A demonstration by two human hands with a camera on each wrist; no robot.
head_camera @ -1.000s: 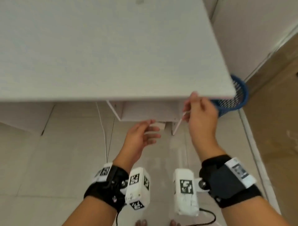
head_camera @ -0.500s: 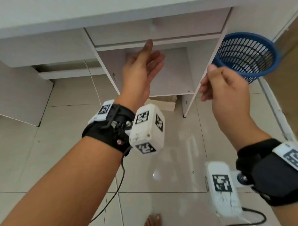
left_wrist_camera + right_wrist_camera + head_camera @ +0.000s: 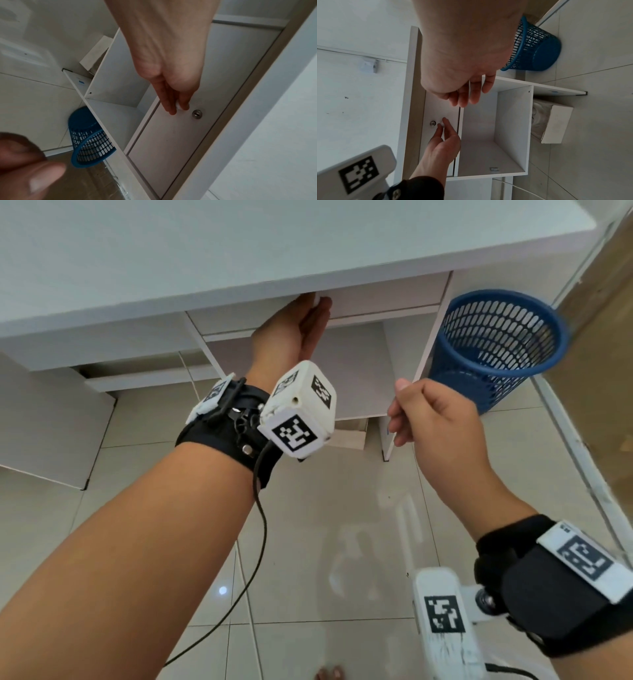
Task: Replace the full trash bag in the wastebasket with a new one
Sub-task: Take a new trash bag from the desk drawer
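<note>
The blue mesh wastebasket (image 3: 493,347) stands on the floor right of the white desk, and no bag shows in it. It also appears in the left wrist view (image 3: 91,143) and the right wrist view (image 3: 537,51). My left hand (image 3: 317,302) reaches up under the desktop and pinches the small white knob (image 3: 179,107) of the drawer (image 3: 171,142), beside its metal lock (image 3: 197,114). My right hand (image 3: 399,419) hovers in front of the open compartment (image 3: 488,135), fingers loosely curled, holding nothing.
The white desk top (image 3: 239,244) overhangs the drawer. A cardboard box (image 3: 554,124) lies on the tiled floor under the compartment. A cable (image 3: 191,378) hangs behind the desk. A brown floor strip (image 3: 603,371) runs right of the basket.
My left hand, open and raised half a second ago, has reached the drawer and taken hold of its knob. My right hand has dropped lower, away from the basket rim.
</note>
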